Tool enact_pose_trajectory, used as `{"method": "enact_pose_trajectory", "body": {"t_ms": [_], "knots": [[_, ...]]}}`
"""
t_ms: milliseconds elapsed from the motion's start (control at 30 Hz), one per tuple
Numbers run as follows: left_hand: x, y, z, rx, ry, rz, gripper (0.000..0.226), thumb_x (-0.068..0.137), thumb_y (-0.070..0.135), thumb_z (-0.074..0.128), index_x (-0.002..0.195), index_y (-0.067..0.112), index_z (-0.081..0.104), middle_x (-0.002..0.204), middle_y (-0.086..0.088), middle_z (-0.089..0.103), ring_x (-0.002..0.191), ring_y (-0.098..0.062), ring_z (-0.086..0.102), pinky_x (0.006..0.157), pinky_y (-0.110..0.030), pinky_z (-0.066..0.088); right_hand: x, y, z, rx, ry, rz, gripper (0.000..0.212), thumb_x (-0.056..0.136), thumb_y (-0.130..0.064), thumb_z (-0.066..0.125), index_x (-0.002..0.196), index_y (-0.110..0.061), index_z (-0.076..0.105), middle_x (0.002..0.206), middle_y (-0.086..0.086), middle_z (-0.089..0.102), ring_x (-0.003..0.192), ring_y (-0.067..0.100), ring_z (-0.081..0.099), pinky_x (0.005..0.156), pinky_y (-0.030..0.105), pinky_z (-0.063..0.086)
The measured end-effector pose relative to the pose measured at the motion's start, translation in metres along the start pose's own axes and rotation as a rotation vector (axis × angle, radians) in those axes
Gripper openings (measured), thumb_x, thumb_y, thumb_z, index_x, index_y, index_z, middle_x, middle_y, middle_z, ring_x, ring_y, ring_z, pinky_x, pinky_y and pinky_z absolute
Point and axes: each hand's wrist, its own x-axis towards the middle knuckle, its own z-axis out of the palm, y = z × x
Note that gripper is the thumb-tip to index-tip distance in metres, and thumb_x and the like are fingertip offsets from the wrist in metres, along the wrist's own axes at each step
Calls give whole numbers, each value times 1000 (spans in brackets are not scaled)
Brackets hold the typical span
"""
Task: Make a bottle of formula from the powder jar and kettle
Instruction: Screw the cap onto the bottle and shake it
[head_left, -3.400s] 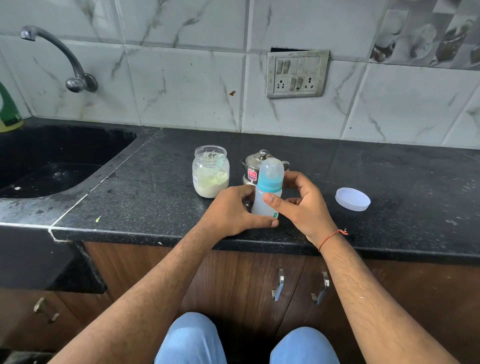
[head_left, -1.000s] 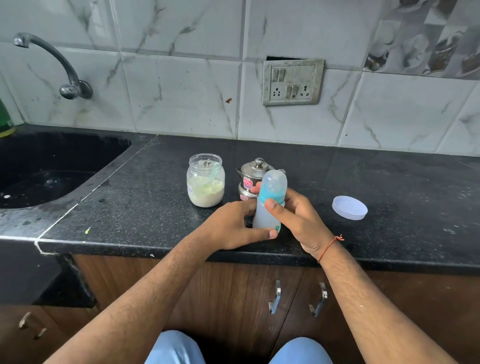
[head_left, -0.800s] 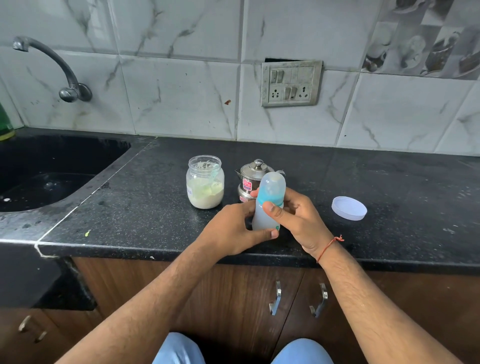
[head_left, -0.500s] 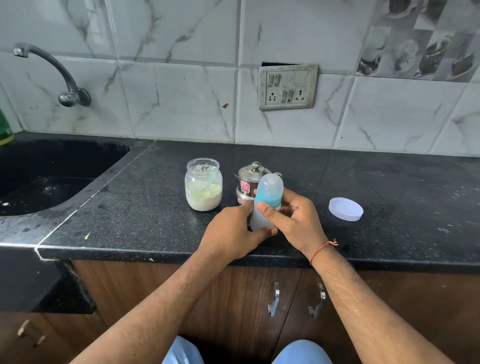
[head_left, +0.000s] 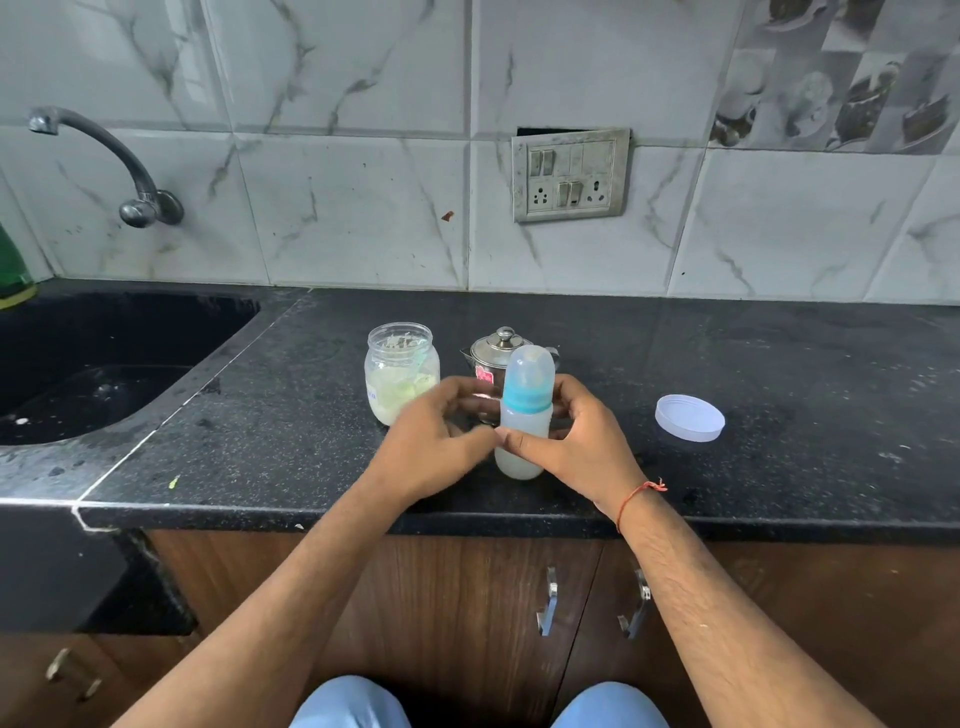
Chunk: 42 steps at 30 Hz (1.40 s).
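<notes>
The baby bottle (head_left: 522, 457), cloudy with a blue collar and a clear cap, stands upright near the counter's front edge. My right hand (head_left: 576, 441) grips it, thumb across its front and fingers behind. My left hand (head_left: 434, 439) is blurred just left of the bottle, with its fingers spread and off the bottle and only the thumb tip at the bottle's side. The open glass powder jar (head_left: 400, 379), part full of pale powder, stands behind my left hand. The small steel kettle (head_left: 498, 348) with a knobbed lid stands right behind the bottle, partly hidden.
The jar's white lid (head_left: 690, 418) lies on the black counter (head_left: 805, 389) to the right. A black sink (head_left: 93, 374) with a wall tap (head_left: 119, 166) is at the left. A socket panel (head_left: 570, 176) is on the tiled wall. Cupboard handles (head_left: 548, 603) sit below the counter edge.
My left hand has let go of the bottle's lower part and drawn a little to the left, its fingers opening. My right hand stays on the bottle, which now shows its base.
</notes>
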Motion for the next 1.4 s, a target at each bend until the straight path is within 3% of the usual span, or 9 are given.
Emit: {"method": "enact_pose_trajectory", "body": {"t_ms": [100, 200, 333, 567, 733, 967, 1067, 1200, 1400], "knots": [[1, 16, 2, -87, 160, 73, 47, 78, 30, 69, 124, 28, 71, 113, 12, 83, 75, -12, 65, 71, -28, 58, -1, -1, 1, -27, -25, 26, 59, 66, -53, 95, 110, -39, 58, 106, -20, 68, 97, 1, 65, 78, 21, 55], [8, 42, 12, 2, 189, 122, 50, 83, 48, 84, 129, 32, 73, 110, 20, 81, 97, 2, 74, 84, -21, 62, 0, -1, 0, -38, -5, 46, 59, 62, -55, 96, 107, -35, 63, 101, -15, 73, 90, 2, 68, 72, 17, 53], [22, 56, 27, 232, 155, 169, 39, 83, 53, 94, 114, 32, 81, 98, 18, 82, 90, 6, 75, 79, -16, 58, -1, -1, -3, -25, 11, 41, 56, 63, -52, 96, 109, -40, 66, 96, -15, 75, 87, -3, 68, 68, 11, 51], [23, 48, 7, 78, -108, 184, 49, 90, 48, 86, 130, 22, 77, 118, -1, 85, 114, -24, 81, 104, -54, 64, -1, 1, -6, -2, -23, 61, 53, 63, -51, 96, 108, -32, 76, 95, -16, 79, 89, -1, 72, 80, 26, 59], [33, 56, -7, 119, -305, 187, 45, 99, 40, 79, 139, 23, 70, 134, -6, 80, 128, -27, 76, 112, -56, 60, -2, 1, -7, 11, -57, 54, 56, 64, -60, 90, 111, -32, 77, 102, -16, 80, 97, 2, 74, 90, 38, 61], [14, 30, -10, 151, -239, 144, 61, 100, 42, 77, 155, 23, 59, 146, 5, 74, 135, -15, 71, 118, -49, 56, -3, -3, -6, -9, -65, 33, 48, 69, -65, 85, 110, -44, 70, 106, -19, 76, 100, 0, 70, 92, 37, 61], [4, 4, -12, 184, -235, 117, 68, 103, 45, 72, 164, 20, 52, 154, 10, 69, 141, -10, 67, 121, -47, 53, -3, -3, -7, 70, -33, -9, 59, 75, -50, 91, 127, -40, 65, 115, -16, 76, 108, 2, 71, 98, 40, 60], [6, -5, -12, 208, -173, 88, 51, 116, 47, 51, 161, 24, 55, 153, 13, 68, 143, -1, 62, 125, -39, 48, -3, -2, -5, 290, 19, -41, 100, 83, -20, 90, 157, -51, 29, 124, -3, 77, 110, 15, 75, 99, 38, 59], [19, -14, -9, 280, -196, 74, 60, 117, 50, 40, 171, 23, 41, 167, 15, 54, 158, -2, 43, 135, -38, 32, -2, -7, -10, 681, 189, 45, 108, 91, 1, 77, 157, -61, 19, 117, -4, 76, 112, 22, 74, 94, 62, 60]]}}
